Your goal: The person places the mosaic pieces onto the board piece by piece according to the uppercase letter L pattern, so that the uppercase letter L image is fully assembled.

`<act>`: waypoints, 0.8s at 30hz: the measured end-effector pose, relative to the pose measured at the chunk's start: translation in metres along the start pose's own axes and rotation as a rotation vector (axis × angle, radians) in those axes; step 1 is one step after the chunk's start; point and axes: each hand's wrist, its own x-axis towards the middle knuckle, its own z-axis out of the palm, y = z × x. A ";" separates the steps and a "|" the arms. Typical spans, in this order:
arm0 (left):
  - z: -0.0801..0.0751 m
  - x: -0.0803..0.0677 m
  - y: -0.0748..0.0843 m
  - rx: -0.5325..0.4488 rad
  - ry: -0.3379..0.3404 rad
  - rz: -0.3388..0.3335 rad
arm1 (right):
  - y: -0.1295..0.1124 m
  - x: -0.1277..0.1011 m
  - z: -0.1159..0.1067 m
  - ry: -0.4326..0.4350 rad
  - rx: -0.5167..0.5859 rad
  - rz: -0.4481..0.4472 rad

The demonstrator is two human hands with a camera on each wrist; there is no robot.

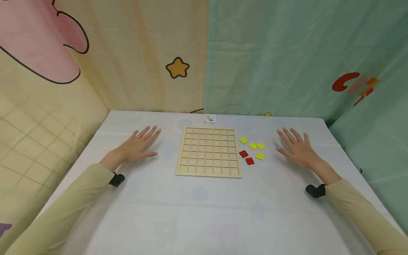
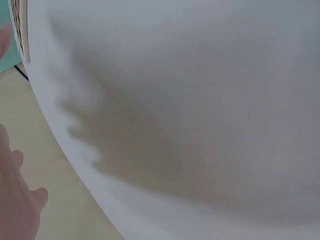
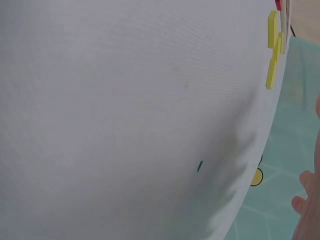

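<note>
A pale wooden grid board (image 1: 208, 149) with square cells lies on the white table between both hands. Just right of it lie several yellow square tiles (image 1: 259, 156) and two red ones, the nearer being a red tile (image 1: 250, 161). My left hand (image 1: 137, 146), fingers spread and straight, is to the left of the board and holds nothing. On the other side my right hand (image 1: 298, 150) is likewise spread, to the right of the tiles, with nothing in it. Both wrist views show the hands' shadows on the cloth; only parts of the left hand (image 2: 17, 195) and right hand (image 3: 310, 195) appear there.
Behind the board lies a small printed card (image 1: 210, 118) with a grid pattern. The table (image 1: 197, 212) has a white cloth, with a cream curtain (image 1: 143, 53) and a green curtain (image 1: 271, 53) behind it. Each wrist wears a black device (image 1: 315, 191).
</note>
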 end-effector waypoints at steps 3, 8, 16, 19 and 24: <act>-0.001 0.010 0.006 0.004 -0.008 0.011 | -0.004 0.004 -0.001 0.025 -0.007 -0.023; -0.001 0.025 0.019 -0.006 -0.025 0.029 | -0.011 0.013 -0.002 0.064 0.004 -0.077; 0.006 0.035 0.043 -0.029 -0.078 0.093 | -0.024 0.029 0.000 0.045 0.084 -0.104; 0.009 0.037 0.051 -0.041 -0.114 0.107 | -0.026 0.035 0.002 0.017 0.149 -0.100; 0.013 0.044 0.062 -0.022 -0.152 0.137 | -0.027 0.044 0.008 -0.008 0.238 -0.109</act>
